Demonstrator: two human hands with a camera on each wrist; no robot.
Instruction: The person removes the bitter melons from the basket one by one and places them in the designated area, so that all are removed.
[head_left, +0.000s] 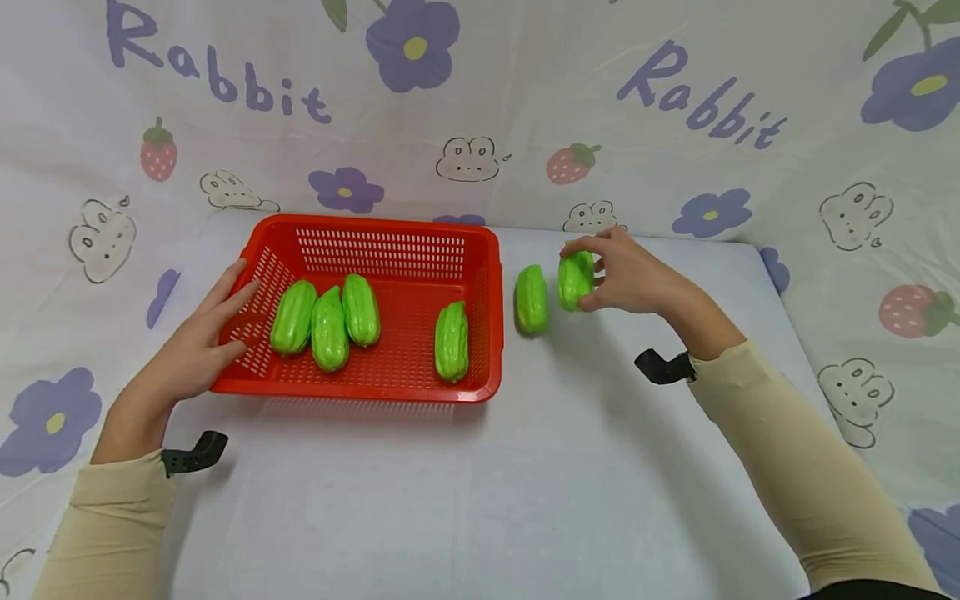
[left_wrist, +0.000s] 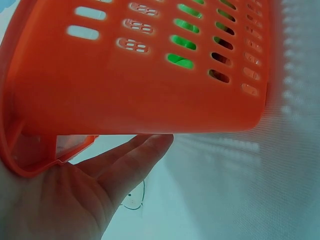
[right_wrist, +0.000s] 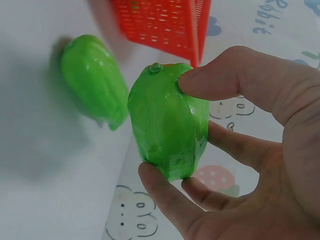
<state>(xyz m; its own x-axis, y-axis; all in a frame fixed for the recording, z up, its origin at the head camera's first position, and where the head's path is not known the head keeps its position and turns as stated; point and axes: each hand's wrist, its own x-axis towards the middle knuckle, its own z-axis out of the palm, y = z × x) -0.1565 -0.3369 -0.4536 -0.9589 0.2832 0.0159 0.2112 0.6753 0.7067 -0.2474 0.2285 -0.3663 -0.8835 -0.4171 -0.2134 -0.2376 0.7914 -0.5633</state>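
My right hand pinches a glossy green ridged gourd between thumb and fingertips, to the right of the red basket. A second green gourd lies on the table between that hand and the basket. At the basket's left end, my left hand rests on the rim with its fingers spread. In the left wrist view its fingers reach out straight along the basket's outer wall. Inside the basket, three gourds lie side by side toward the left, and a single gourd lies near the right wall.
A white table carries everything. Behind it and along its sides hangs a white cloth printed with rabbits, strawberries, purple flowers and lettering. Slotted walls surround the basket. A small black device is strapped to each wrist.
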